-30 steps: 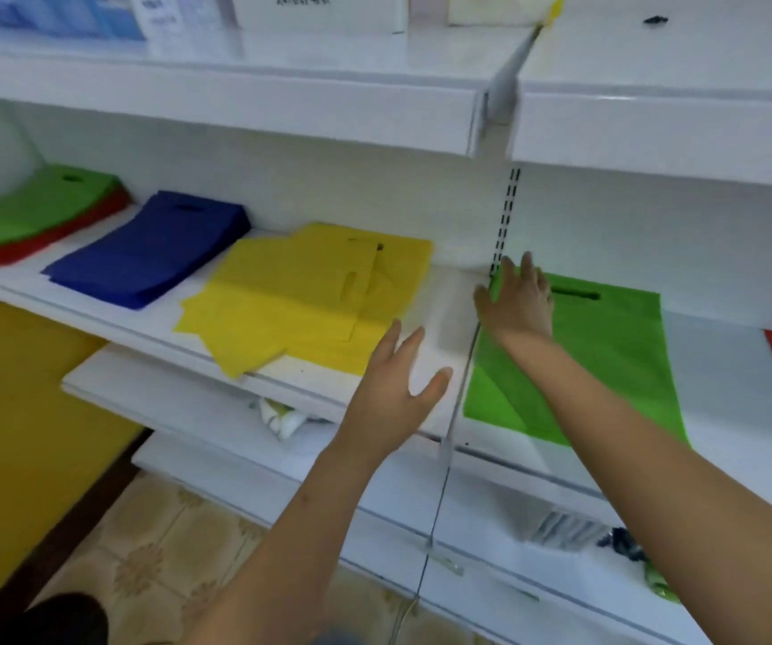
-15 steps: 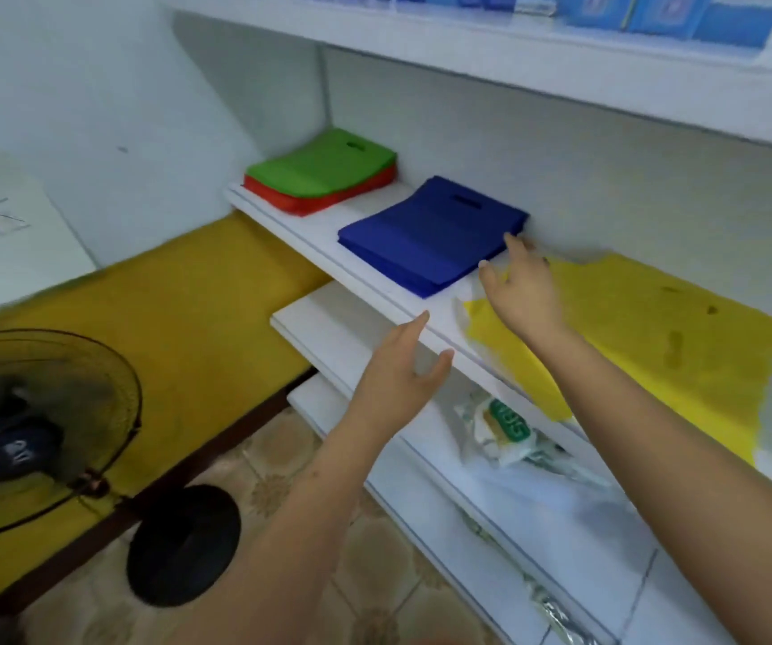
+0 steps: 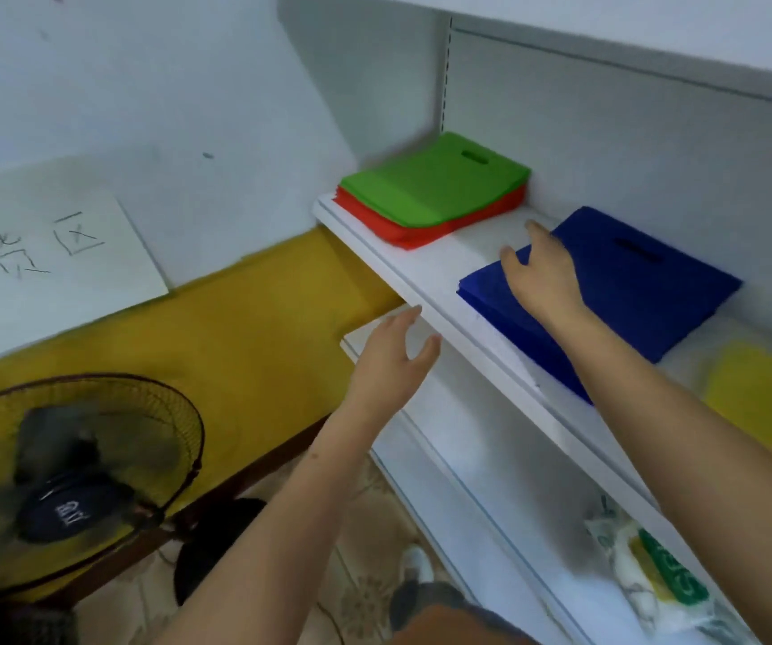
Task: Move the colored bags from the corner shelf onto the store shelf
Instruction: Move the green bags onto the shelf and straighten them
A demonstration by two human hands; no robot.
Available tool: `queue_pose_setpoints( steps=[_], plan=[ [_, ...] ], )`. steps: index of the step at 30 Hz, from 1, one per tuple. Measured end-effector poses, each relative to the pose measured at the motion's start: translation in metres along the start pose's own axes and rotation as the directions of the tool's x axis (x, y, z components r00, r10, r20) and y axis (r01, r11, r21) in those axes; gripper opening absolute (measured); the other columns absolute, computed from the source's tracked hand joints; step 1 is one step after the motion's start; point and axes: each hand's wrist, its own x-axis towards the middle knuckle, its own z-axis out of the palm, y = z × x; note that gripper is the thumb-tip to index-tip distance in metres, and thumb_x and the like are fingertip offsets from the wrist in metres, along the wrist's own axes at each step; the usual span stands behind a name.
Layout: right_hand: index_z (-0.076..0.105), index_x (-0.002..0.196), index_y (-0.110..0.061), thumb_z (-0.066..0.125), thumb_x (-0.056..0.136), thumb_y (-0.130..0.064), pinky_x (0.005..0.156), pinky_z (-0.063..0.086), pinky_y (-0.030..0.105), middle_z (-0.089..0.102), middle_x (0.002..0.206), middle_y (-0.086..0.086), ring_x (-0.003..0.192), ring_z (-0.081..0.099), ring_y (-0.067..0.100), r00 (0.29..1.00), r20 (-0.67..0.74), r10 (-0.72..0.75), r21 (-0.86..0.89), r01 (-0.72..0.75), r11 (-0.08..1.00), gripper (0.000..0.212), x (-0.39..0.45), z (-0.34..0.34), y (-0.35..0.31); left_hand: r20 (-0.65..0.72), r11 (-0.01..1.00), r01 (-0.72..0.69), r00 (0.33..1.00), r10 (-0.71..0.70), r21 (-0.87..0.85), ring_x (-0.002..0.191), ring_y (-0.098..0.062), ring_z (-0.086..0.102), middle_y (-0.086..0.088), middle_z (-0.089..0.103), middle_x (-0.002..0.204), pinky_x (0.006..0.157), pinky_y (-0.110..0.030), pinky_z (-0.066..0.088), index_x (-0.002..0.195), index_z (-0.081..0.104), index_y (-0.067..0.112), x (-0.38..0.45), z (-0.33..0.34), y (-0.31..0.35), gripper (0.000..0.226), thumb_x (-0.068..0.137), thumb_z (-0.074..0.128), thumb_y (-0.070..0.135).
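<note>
Blue bags (image 3: 644,281) under right hand (image 3: 543,277), fingers flat | left hand (image 3: 391,360) open, empty

Both bare forearms extended forward and up from lower frame edge. Left hand (image 3: 391,360) lower and nearer, fingers straight and loosely spread, thumb apart, gripping nothing. Right hand (image 3: 543,277) reaches farther, palm down, fingers relaxed and slightly spread, wrist straight. Hands apart.

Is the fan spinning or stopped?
Spinning, it seems: the fan blades look smeared into grey blurs inside the cage, though camera motion blurs other things too.
</note>
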Motion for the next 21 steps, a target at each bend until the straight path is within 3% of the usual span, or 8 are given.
queue_pose_setpoints(
  steps=[2, 6, 9, 13, 18, 21],
  plan=[
    [0.029, 0.148, -0.001, 0.046, 0.1, -0.031, 0.112, 0.027, 0.035, 0.037, 0.149, 0.019, 0.138, 0.034, 0.031, 1.0, 0.02, 0.009, 0.009, -0.009, 1.0, 0.059, 0.034, 0.019, -0.004, -0.017, 1.0, 0.017, 1.0, -0.017, 0.018, 0.132, -0.012, 0.046, 0.001, 0.05, 0.145, 0.111, -0.034, 0.039, 0.148, 0.044, 0.018, 0.038, -0.013, -0.011, 0.056, 0.099, 0.053, 0.044],
    [0.046, 0.134, -0.003, 0.051, 0.097, -0.031, 0.101, 0.037, 0.033, 0.054, 0.132, 0.018, 0.123, 0.048, 0.033, 0.999, 0.043, 0.005, 0.012, -0.005, 1.0, 0.047, 0.102, 0.053, -0.01, -0.082, 0.998, 0.037, 0.996, -0.033, 0.057, 0.129, -0.014, 0.048, -0.001, 0.052, 0.142, 0.106, -0.028, 0.04, 0.146, 0.047, 0.015, 0.106, -0.044, -0.033, 0.053, 0.099, 0.055, 0.04],
    [0.049, 0.129, -0.006, 0.054, 0.092, -0.035, 0.101, 0.043, 0.038, 0.056, 0.126, 0.014, 0.116, 0.053, 0.031, 0.996, 0.065, 0.067, 0.011, -0.068, 0.998, 0.048, 0.143, 0.079, -0.009, -0.173, 0.995, 0.09, 0.982, -0.08, 0.046, 0.131, -0.015, 0.048, -0.001, 0.053, 0.143, 0.109, -0.038, 0.042, 0.144, 0.049, 0.016, 0.143, -0.058, -0.054, 0.051, 0.099, 0.055, 0.039],
    [0.033, 0.144, -0.008, 0.057, 0.088, -0.049, 0.109, 0.037, 0.05, 0.037, 0.146, 0.015, 0.133, 0.038, 0.033, 0.986, 0.113, 0.121, -0.106, -0.109, 0.988, 0.073, 0.184, 0.109, 0.007, -0.182, 0.993, 0.094, 0.98, -0.079, 0.076, 0.133, -0.014, 0.044, -0.001, 0.052, 0.142, 0.108, -0.025, 0.033, 0.143, 0.049, 0.016, 0.191, -0.067, -0.078, 0.053, 0.097, 0.057, 0.041],
    [0.015, 0.152, -0.006, 0.063, 0.081, -0.058, 0.116, 0.022, 0.051, 0.018, 0.157, 0.018, 0.143, 0.019, 0.038, 0.985, 0.004, 0.171, -0.28, -0.164, 0.946, 0.1, 0.238, 0.122, 0.022, -0.16, 0.993, 0.011, 0.987, 0.008, 0.115, 0.14, -0.016, 0.035, -0.001, 0.044, 0.15, 0.114, -0.028, 0.027, 0.146, 0.045, 0.015, 0.274, -0.078, -0.095, 0.06, 0.096, 0.059, 0.045],
    [0.007, 0.153, -0.003, 0.065, 0.079, -0.062, 0.119, 0.013, 0.051, 0.009, 0.16, 0.019, 0.147, 0.007, 0.037, 0.973, 0.008, 0.233, -0.376, -0.213, 0.902, 0.112, 0.261, 0.124, 0.031, -0.134, 0.989, -0.04, 0.989, 0.059, 0.145, 0.145, -0.02, 0.029, -0.005, 0.037, 0.155, 0.117, -0.032, 0.024, 0.15, 0.04, 0.014, 0.327, -0.081, -0.103, 0.068, 0.094, 0.062, 0.046]
  ],
)
